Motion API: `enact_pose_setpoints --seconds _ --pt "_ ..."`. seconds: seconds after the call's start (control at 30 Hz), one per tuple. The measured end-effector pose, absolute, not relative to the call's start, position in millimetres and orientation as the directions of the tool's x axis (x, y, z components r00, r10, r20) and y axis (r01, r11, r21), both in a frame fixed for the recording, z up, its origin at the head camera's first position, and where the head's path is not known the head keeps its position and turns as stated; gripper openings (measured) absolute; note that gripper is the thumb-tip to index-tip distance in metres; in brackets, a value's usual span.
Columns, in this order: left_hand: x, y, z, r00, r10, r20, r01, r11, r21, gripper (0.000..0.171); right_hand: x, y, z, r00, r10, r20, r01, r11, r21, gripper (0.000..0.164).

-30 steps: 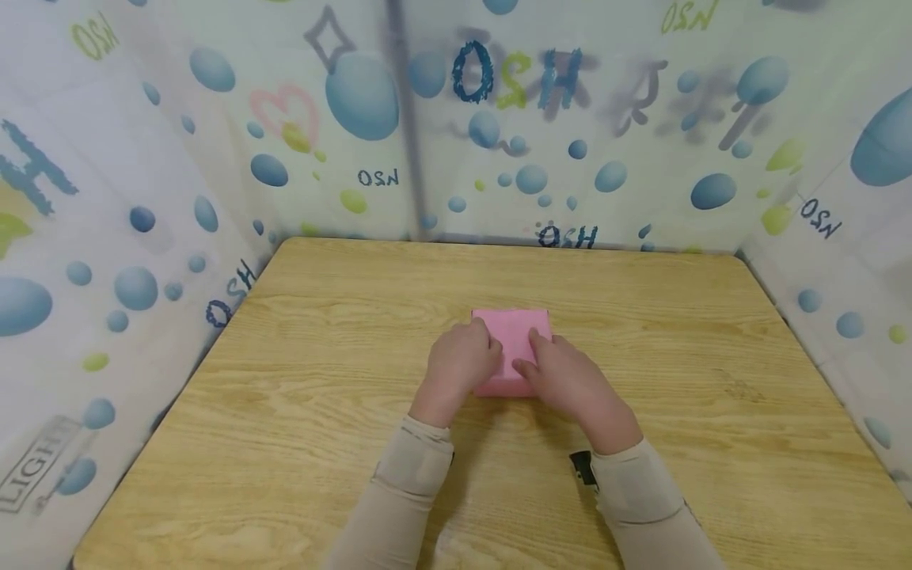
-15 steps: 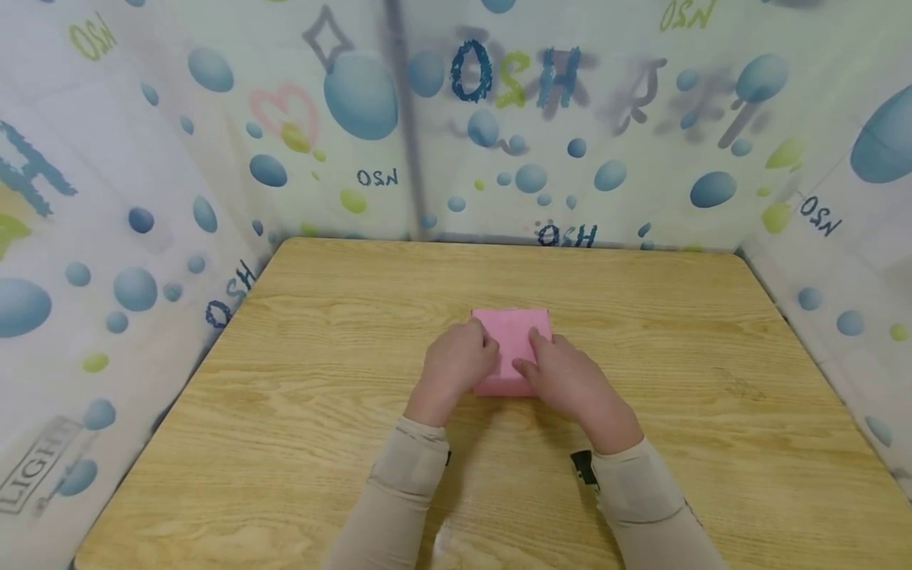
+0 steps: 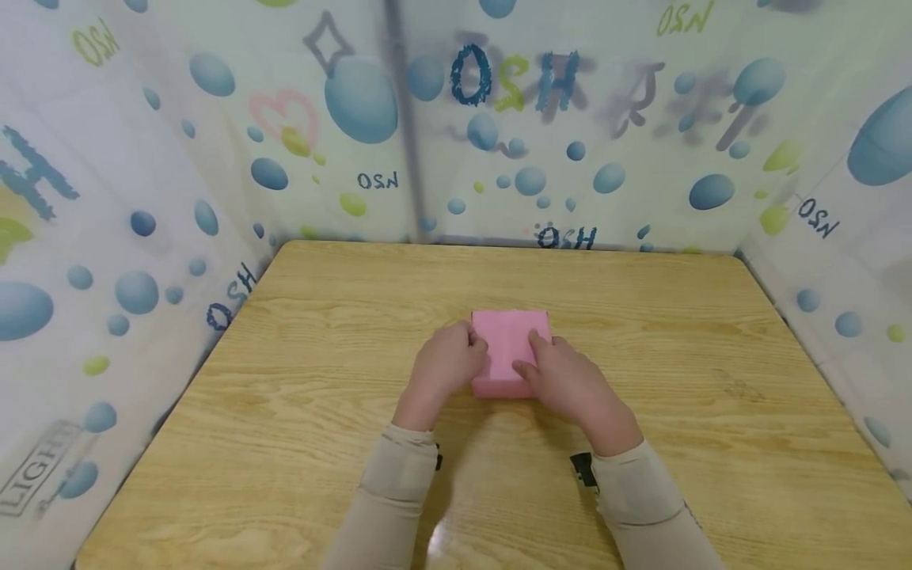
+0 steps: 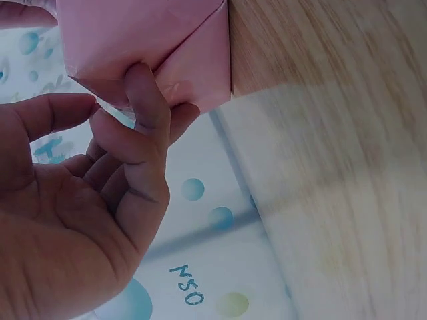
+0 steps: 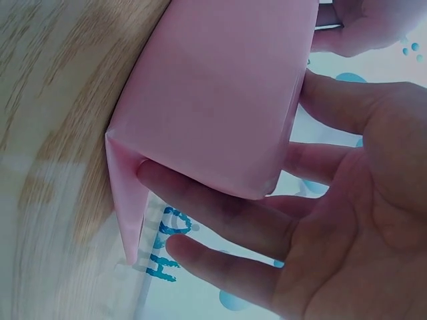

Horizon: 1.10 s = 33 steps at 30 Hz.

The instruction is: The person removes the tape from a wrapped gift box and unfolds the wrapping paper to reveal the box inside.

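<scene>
A small box wrapped in pink paper sits on the wooden table between both hands. At its left end, my left hand has curled fingers. In the left wrist view, a fingertip presses into the folded pink paper, while the thumb and another fingertip meet at the fold's edge. Any thin piece between them is too small to tell. My right hand holds the box's right end, digits on its top. In the right wrist view, one finger touches a paper flap standing out from that end.
The wood-grain table stretches out on every side of the box. Printed curtains with blue bubbles and letters enclose it at the back and both sides. Dark wrist-camera parts show at the right cuff.
My left hand has slid leftward from the top of the box to its left edge, showing more of the pink top. The right hand and the box stay nearly in place.
</scene>
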State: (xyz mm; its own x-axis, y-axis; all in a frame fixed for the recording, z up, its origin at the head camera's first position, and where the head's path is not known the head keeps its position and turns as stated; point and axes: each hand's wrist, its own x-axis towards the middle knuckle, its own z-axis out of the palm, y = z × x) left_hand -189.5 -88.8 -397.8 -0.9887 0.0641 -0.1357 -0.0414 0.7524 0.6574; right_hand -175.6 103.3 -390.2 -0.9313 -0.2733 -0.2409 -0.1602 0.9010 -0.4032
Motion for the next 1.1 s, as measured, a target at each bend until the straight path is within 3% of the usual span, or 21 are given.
enact_pose_setpoints --seconds 0.23,1.1 --pt "-189.0 -95.1 -400.7 -0.986 0.042 -0.161 -0.084 0.71 0.699 0.024 -176.0 104.3 -390.3 -0.93 -0.271 -0.247 -0.155 0.901 -0.405 0.07" --pt "-184.3 -107.6 -397.3 -0.983 -0.015 -0.185 -0.136 0.737 0.663 0.023 -176.2 103.7 -392.7 -0.932 -0.263 -0.249 -0.151 0.908 -0.391 0.07"
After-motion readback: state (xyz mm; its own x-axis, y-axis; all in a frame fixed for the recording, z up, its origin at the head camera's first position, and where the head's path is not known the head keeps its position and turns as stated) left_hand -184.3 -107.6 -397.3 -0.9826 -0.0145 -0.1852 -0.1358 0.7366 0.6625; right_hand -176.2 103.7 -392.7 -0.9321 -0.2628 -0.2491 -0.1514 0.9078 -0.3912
